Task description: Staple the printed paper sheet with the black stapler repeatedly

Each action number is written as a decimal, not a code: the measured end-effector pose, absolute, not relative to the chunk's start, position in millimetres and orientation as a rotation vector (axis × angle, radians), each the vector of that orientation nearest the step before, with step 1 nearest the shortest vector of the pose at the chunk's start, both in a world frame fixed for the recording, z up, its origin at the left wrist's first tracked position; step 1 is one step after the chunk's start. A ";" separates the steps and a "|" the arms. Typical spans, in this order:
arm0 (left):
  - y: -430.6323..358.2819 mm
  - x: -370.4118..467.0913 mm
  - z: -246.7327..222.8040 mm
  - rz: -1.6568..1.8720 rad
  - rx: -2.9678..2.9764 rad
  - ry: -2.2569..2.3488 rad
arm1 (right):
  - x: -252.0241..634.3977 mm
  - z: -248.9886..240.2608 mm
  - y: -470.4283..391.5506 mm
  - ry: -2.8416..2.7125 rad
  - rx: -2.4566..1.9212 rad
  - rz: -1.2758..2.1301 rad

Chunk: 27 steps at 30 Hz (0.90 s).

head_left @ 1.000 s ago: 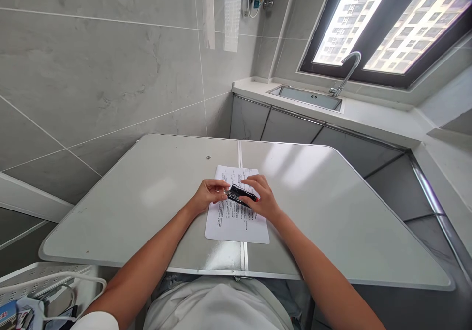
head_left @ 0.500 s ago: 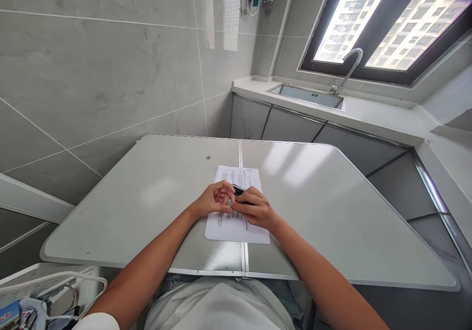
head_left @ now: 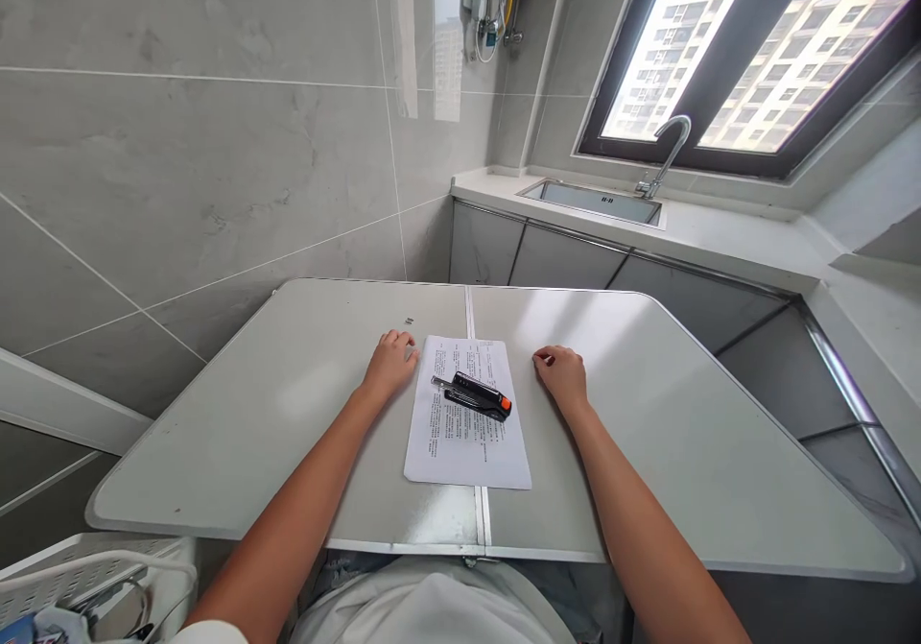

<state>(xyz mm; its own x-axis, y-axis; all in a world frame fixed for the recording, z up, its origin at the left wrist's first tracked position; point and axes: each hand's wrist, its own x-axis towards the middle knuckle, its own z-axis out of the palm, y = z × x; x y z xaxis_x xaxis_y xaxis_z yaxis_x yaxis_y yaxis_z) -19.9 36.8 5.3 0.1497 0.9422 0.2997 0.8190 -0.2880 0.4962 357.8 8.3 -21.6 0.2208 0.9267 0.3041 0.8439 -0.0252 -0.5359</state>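
Observation:
A black stapler [head_left: 475,396] with an orange end lies on a printed white sheet of paper [head_left: 467,466], its metal part pointing left. My left hand [head_left: 392,361] rests on the table just left of the sheet, fingers loosely curled, holding nothing visible. To the right of the sheet, my right hand [head_left: 561,372] rests on the table with its fingers drawn together; whether anything is in them is hidden. Small staple pieces [head_left: 409,321] lie beyond my left hand.
The light grey table [head_left: 683,462] has a seam down its middle. A white basket [head_left: 93,567] with cables and packets stands at the lower left. Behind the table are a counter with a sink [head_left: 597,202], a faucet [head_left: 666,155] and a window.
Both hands have moved apart, off the paper to either side. The stapler that was between them now lies on the sheet, let go. The view has tilted slightly upward.

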 end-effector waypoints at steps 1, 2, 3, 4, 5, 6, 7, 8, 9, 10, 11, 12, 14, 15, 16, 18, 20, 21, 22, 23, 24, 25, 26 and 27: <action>45.7 -20.2 2.9 0.795 2.239 1.761 | 358.3 -23.4 9.3 -1.634 -1.901 0.160; 54.4 -19.7 0.3 0.755 2.259 1.791 | 357.9 -24.6 9.9 -1.646 -1.911 0.145; 62.4 -18.6 -2.6 0.711 2.274 1.807 | 357.1 -25.3 10.1 -1.666 -1.911 0.128; 69.3 -17.1 -5.8 0.658 2.295 1.805 | 356.1 -25.8 10.2 -1.693 -1.909 0.113; 74.9 -15.4 -9.1 0.596 2.314 1.797 | 355.2 -26.4 10.4 -1.725 -1.907 0.098; 78.8 -13.7 -12.3 0.537 2.324 1.795 | 354.5 -27.1 10.6 -1.757 -1.909 0.081; 80.9 -12.0 -15.2 0.491 2.335 1.796 | 354.0 -27.9 10.9 -1.783 -1.918 0.061; 81.2 -10.6 -17.5 0.464 2.347 1.804 | 353.6 -28.7 11.4 -1.803 -1.934 0.042; 79.8 -9.5 -19.0 0.458 2.364 1.816 | 353.3 -29.4 11.8 -1.818 -1.952 0.024; 76.9 -8.7 -19.7 0.469 2.385 1.826 | 353.1 -29.9 12.2 -1.828 -1.969 0.008; 72.8 -8.3 -19.5 0.492 2.403 1.836 | 352.7 -30.2 12.5 -1.830 -1.984 -0.005; 67.9 -8.2 -18.8 0.516 2.409 1.850 | 352.2 -30.2 12.5 -1.830 -1.995 -0.014; 56.7 -8.9 -15.8 0.541 2.388 1.880 | 350.6 -29.5 12.0 -1.836 -2.002 -0.025; 51.1 -9.6 -14.0 0.543 2.369 1.892 | 349.6 -28.9 11.6 -1.843 -2.000 -0.030; 45.7 -10.4 -12.3 0.547 2.349 1.901 | 348.3 -28.2 11.2 -1.853 -1.997 -0.036; 36.0 -12.0 -9.0 0.606 2.307 1.890 | 345.3 -26.6 11.3 -1.873 -2.001 -0.051; 28.1 -13.1 -6.4 0.778 2.226 1.815 | 342.5 -24.6 13.7 -1.884 -2.015 -0.071; 24.8 -13.4 -5.4 0.892 2.152 1.743 | 341.4 -23.4 15.9 -1.890 -2.023 -0.079; 21.9 -13.5 -4.5 1.014 2.046 1.657 | 340.7 -21.9 18.9 -1.895 -2.031 -0.084; 19.5 -13.5 -3.9 1.120 1.915 1.564 | 340.4 -20.3 22.5 -1.900 -2.040 -0.088; 17.4 -13.4 -3.4 1.194 1.784 1.474 | 340.5 -18.6 26.6 -1.906 -2.049 -0.089; 15.7 -13.4 -3.0 1.238 1.672 1.401 | 341.0 -17.0 31.0 -1.912 -2.058 -0.086; 14.3 -13.5 -2.7 1.255 1.593 1.350 | 341.8 -15.6 35.5 -1.921 -2.065 -0.084; 13.0 -13.6 -2.2 1.253 1.550 1.318 | 342.9 -14.5 39.8 -1.932 -2.067 -0.082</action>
